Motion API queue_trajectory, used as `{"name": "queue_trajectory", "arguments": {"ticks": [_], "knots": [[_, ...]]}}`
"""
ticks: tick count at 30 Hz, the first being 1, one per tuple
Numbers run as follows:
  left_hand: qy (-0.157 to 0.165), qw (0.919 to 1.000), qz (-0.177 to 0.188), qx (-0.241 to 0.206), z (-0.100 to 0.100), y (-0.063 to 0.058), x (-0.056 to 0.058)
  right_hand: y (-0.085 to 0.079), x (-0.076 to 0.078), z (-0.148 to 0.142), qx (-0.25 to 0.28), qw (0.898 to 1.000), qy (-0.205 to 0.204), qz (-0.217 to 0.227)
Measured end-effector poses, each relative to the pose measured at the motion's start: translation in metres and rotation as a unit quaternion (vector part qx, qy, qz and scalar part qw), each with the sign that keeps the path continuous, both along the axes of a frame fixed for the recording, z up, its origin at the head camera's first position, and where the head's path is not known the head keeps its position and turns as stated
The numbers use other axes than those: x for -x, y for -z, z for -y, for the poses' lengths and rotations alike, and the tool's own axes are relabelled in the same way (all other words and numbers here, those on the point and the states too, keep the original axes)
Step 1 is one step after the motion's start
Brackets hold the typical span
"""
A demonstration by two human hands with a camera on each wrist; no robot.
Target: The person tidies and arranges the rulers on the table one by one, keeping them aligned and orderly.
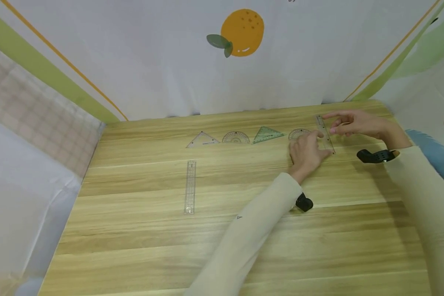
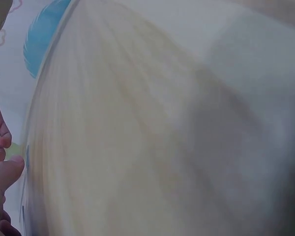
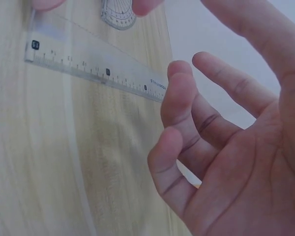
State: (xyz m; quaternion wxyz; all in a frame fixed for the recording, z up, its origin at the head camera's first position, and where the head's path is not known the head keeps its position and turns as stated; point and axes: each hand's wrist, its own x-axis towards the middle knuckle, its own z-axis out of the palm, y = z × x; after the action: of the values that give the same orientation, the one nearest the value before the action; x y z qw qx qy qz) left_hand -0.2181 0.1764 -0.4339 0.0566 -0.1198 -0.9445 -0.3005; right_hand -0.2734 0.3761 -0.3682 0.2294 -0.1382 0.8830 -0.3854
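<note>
A clear straight ruler lies flat on the table at the right, its printed scale showing in the right wrist view. My left hand rests over its left side, thumb at the near end and a fingertip by its middle. Partly covered by that hand is a clear protractor. On the other side of the ruler is my right hand, index finger stretched toward the far end, the other fingers loosely bent with nothing in them. The left wrist view has only part of the left hand at its edge.
Left of the hands, a green set square, another protractor and a clear set square form a row. A second clear ruler lies nearer the front. A printed curtain hangs behind the wooden table.
</note>
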Motion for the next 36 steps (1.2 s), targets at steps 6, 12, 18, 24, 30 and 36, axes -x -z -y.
{"name": "queue_trajectory", "arguments": {"ticks": [6, 12, 18, 24, 30, 36], "knots": [[-0.006, 0.9999, 0.003, 0.01, -0.001, 0.0, 0.0, 0.001, 0.0, -0.001, 0.007, 1.0, -0.003, -0.007], [-0.01, 0.9999, 0.001, 0.01, -0.001, 0.0, 0.001, 0.0, 0.001, 0.0, 0.006, 1.0, -0.006, -0.009], [-0.009, 0.9999, -0.006, 0.012, 0.0, 0.001, -0.001, 0.004, 0.007, 0.002, -0.012, 1.0, -0.013, -0.005], [-0.015, 0.9997, -0.002, 0.022, 0.0, 0.001, 0.0, 0.004, 0.015, 0.003, -0.022, 1.0, -0.005, -0.001], [-0.009, 0.9996, 0.008, 0.025, -0.001, 0.002, 0.001, 0.004, 0.024, 0.003, -0.036, 0.999, -0.017, -0.003], [-0.008, 0.9993, 0.014, 0.034, -0.001, 0.003, 0.001, 0.006, 0.032, 0.004, -0.042, 0.999, -0.006, -0.006]]}}
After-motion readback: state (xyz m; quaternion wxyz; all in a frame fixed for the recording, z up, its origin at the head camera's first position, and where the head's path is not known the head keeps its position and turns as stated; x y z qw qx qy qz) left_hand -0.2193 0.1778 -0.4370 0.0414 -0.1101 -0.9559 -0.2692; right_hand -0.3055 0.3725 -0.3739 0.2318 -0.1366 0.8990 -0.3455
